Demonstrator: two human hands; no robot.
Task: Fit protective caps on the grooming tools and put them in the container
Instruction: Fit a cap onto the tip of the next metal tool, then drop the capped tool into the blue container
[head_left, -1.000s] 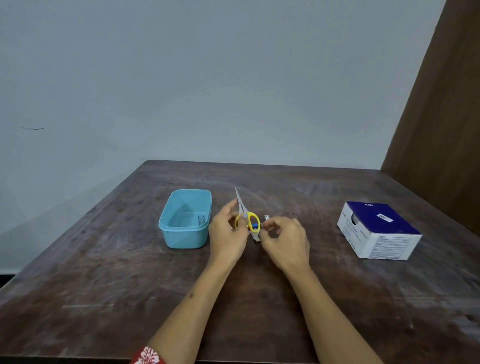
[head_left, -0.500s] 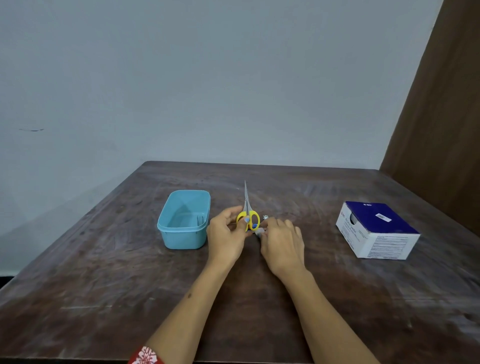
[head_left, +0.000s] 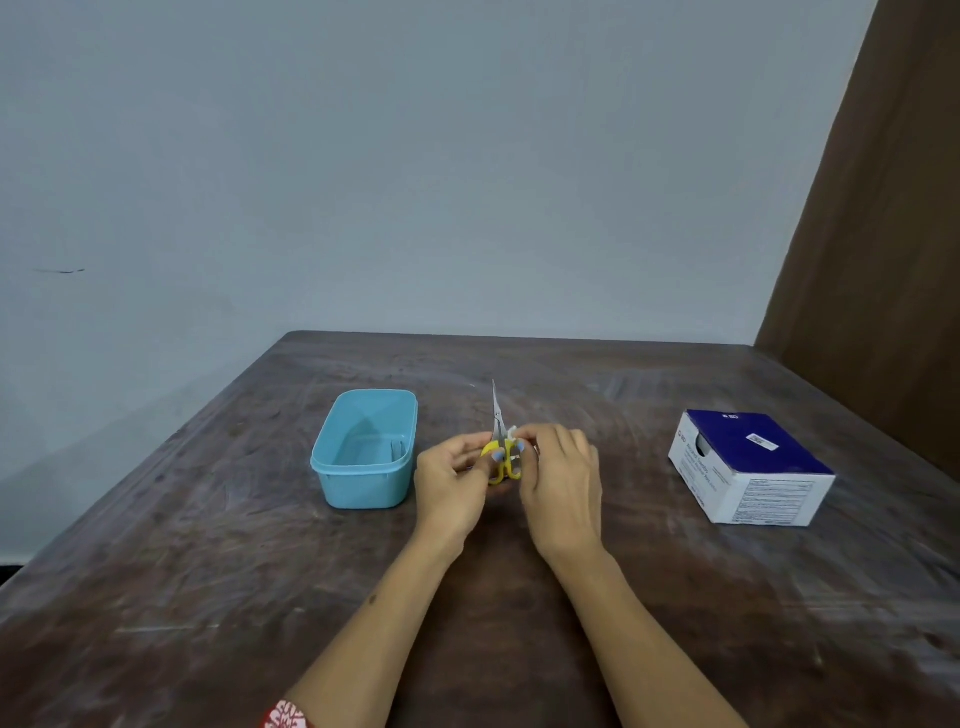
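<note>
Small scissors (head_left: 497, 415) with yellow handles and bare steel blades point away from me at the table's middle. My left hand (head_left: 451, 480) grips the yellow handles. My right hand (head_left: 560, 478) sits close beside it on the right, fingertips pinching a small clear cap (head_left: 513, 432) right by the scissors' pivot. To the left of my hands stands a light blue container (head_left: 332, 457), with a small tool (head_left: 397, 447) lying inside at its right end.
A blue and white cardboard box (head_left: 748, 467) sits at the right on the dark wooden table (head_left: 208, 571). A pale wall runs behind the table, and a brown panel rises at the far right.
The scissors' blades swung from tilting left to pointing straight away. My right hand reached down to the table, then came up beside the handles with the small clear cap.
</note>
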